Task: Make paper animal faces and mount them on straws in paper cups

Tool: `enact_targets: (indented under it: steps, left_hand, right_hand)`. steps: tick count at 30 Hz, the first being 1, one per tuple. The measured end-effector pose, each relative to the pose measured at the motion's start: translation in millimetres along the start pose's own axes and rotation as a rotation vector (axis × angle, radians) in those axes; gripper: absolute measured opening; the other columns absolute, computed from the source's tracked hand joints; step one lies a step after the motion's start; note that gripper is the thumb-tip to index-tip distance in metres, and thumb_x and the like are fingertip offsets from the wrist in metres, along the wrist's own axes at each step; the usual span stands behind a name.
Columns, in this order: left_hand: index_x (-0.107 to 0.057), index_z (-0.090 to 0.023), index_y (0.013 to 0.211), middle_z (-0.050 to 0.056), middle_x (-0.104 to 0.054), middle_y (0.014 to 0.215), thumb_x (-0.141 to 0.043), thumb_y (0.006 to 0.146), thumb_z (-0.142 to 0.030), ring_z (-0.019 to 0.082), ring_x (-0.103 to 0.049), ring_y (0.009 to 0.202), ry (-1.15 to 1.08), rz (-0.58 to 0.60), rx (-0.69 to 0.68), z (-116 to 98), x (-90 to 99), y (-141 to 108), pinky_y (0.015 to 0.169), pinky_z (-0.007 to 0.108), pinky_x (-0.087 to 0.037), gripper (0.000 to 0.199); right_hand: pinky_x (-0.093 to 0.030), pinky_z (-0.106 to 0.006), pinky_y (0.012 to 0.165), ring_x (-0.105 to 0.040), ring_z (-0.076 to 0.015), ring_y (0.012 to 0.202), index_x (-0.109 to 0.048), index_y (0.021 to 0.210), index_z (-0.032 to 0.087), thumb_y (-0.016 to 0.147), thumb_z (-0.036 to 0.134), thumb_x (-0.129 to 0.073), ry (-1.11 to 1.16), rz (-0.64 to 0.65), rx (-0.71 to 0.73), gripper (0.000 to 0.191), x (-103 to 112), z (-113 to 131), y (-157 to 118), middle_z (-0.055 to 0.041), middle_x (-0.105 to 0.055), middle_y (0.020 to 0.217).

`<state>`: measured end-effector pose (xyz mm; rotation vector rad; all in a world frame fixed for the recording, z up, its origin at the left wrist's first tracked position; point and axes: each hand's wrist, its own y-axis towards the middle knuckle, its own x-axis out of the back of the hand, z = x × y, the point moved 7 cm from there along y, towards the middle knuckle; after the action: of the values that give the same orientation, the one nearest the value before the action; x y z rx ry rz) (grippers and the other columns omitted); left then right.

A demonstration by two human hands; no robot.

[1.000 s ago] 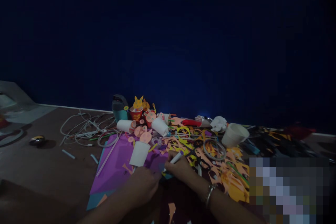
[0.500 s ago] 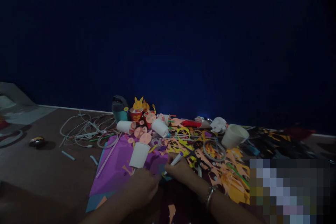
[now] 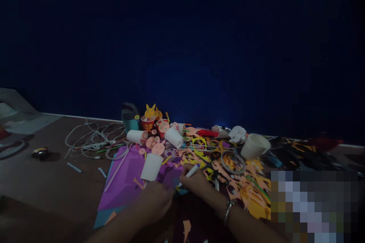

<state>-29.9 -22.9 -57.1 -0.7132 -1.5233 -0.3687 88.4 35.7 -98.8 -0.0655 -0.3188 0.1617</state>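
Note:
My right hand [image 3: 196,183] is closed around a white marker [image 3: 192,170] with a dark end, its tip pointing down to the left. Close beside it, my left hand [image 3: 156,199] has its fingers closed near a small dark blue piece; what they hold, if anything, is hidden. Just beyond the left hand, a white paper cup [image 3: 152,167] stands upside down, with a round pink paper face [image 3: 158,149] behind its top. Purple paper [image 3: 125,178] lies beneath and left of the cup. Black scissors [image 3: 207,164] rest among the paper scraps beyond my right hand.
Orange and yellow cut paper scraps [image 3: 253,193] spread to the right. An open cup [image 3: 256,147] and a tape roll [image 3: 233,162] stand among them. White cables [image 3: 94,140] lie at the left. A teal bottle [image 3: 130,117] and red cup [image 3: 148,123] stand by the blue partition [image 3: 182,53].
My right hand still holds the marker, which has shifted very slightly. The left hand has hardly moved.

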Motion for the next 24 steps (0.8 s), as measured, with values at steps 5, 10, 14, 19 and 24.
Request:
enact_targets:
  steps: [5, 10, 14, 19, 24]
  left_hand:
    - [-0.058, -0.021, 0.088, 0.007, -0.066, 0.080, -0.033, 0.088, -0.027, 0.024, -0.063, 0.074, 0.006, 0.027, 0.026, 1, -1.2, 0, 0.064, 0.033, -0.044, 0.025]
    - [-0.057, -0.020, 0.087, 0.008, -0.066, 0.078, -0.034, 0.088, -0.027, 0.025, -0.063, 0.072, 0.021, 0.020, 0.010, 2, -4.9, 1, 0.063, 0.033, -0.044, 0.024]
    - [-0.057, -0.020, 0.086, 0.007, -0.066, 0.078, -0.034, 0.088, -0.027, 0.024, -0.063, 0.073, 0.019, 0.002, 0.008, 3, -5.6, 1, 0.063, 0.034, -0.045, 0.024]
    - [-0.057, -0.020, 0.087, 0.008, -0.066, 0.077, -0.033, 0.088, -0.027, 0.025, -0.063, 0.071, 0.025, 0.000, 0.003, 3, -5.7, 1, 0.062, 0.034, -0.045, 0.025]
    - [-0.057, -0.020, 0.087, 0.008, -0.065, 0.079, -0.034, 0.089, -0.027, 0.024, -0.063, 0.074, 0.011, 0.021, 0.020, 3, -6.0, 1, 0.065, 0.033, -0.044, 0.024]
  right_hand:
    - [-0.028, -0.017, 0.038, -0.040, -0.0077, 0.041, -0.041, 0.055, 0.020, 0.058, 0.011, -0.050, -0.032, -0.013, 0.036, 0.013, 1, 1, 0, 0.0082, -0.042, 0.043]
    - [-0.029, -0.018, 0.040, -0.040, -0.0080, 0.043, -0.041, 0.055, 0.020, 0.061, 0.013, -0.052, -0.029, 0.003, 0.060, 0.014, -1, 3, -1, 0.0075, -0.044, 0.044]
    - [-0.028, -0.017, 0.040, -0.037, -0.0073, 0.043, -0.042, 0.055, 0.020, 0.060, 0.013, -0.053, -0.018, 0.017, 0.051, 0.014, -1, 5, -3, 0.0080, -0.041, 0.045]
    - [-0.027, -0.017, 0.040, -0.034, -0.0068, 0.044, -0.041, 0.054, 0.019, 0.058, 0.011, -0.051, -0.032, 0.016, 0.050, 0.014, 0, 8, -4, 0.0081, -0.039, 0.046]
    - [-0.026, -0.017, 0.040, -0.034, -0.0065, 0.044, -0.039, 0.051, 0.019, 0.055, 0.010, -0.051, -0.060, -0.005, 0.056, 0.016, 2, 11, -3, 0.0086, -0.037, 0.045]
